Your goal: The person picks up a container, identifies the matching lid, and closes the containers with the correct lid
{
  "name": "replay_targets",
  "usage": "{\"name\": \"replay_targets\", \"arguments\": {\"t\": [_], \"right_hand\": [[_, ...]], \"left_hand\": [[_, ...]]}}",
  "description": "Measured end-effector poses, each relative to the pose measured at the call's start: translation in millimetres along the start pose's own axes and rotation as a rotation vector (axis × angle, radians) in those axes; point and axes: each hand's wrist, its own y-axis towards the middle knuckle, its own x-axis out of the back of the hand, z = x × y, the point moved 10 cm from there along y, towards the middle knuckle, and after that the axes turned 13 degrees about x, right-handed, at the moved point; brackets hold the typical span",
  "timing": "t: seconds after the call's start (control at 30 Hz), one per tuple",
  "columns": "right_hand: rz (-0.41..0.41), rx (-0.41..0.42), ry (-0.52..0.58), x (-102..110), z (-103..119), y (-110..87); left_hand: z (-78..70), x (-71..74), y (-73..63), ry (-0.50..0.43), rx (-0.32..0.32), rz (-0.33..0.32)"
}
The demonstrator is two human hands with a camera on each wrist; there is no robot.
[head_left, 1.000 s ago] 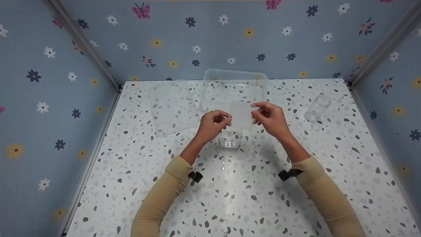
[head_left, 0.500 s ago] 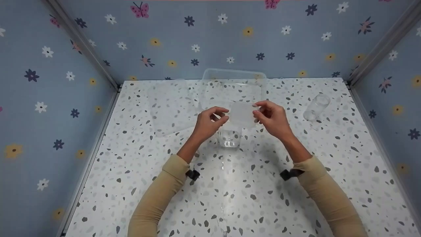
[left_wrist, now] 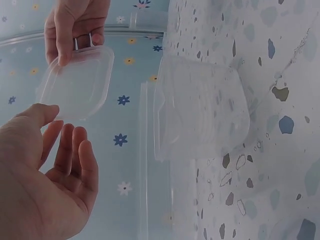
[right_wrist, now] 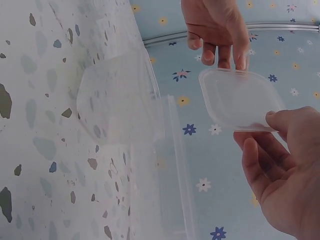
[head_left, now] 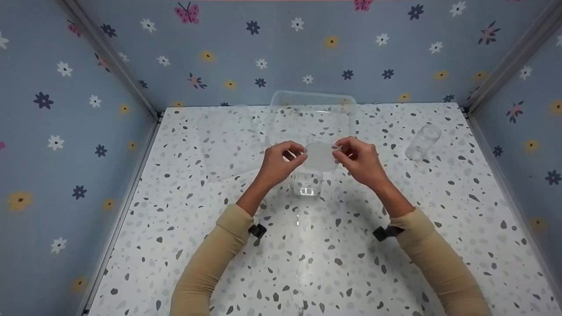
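Note:
A frosted translucent lid with rounded corners is held up between both hands, above the tabletop. My right hand pinches its right edge, thumb on top and fingers beneath, as the right wrist view of the lid shows. At the opposite edge, my left hand pinches the lid between thumb and fingertips. Just below the lid in the head view stands a small clear square container, its far side partly covered by the lid. It also shows in the left wrist view as a see-through container.
Behind the hands stands a large clear rectangular tub. To its left lies a flat transparent sheet-like lid. On the right a clear cylindrical jar lies on the speckled table. Flower-patterned walls enclose the table.
Half a second ago the left fingers stood a little off the lid; now they grip its edge. The lid has tilted flatter, and the right hand has shifted slightly left.

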Motion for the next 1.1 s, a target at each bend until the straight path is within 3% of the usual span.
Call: {"name": "replay_targets", "arguments": {"t": [0.3,0.67,0.9,1.1], "right_hand": [[0.007,-0.001,-0.005,-0.2,-0.4,0.4],[0.069,-0.069,0.023,-4.3,-12.7,-6.1],[0.061,-0.060,0.003,-2.8,-14.3,-8.8],[0.043,-0.068,-0.024,-1.3,-13.7,-9.1]], "left_hand": [[0.1,-0.1,0.6,0.022,-0.004,-0.023],[-1.5,7.9,-1.1,-0.005,-0.031,-0.057],[1.3,16.0,-2.9,-0.017,-0.047,-0.101],[-1.2,16.3,-3.5,-0.020,-0.062,-0.101]]}}
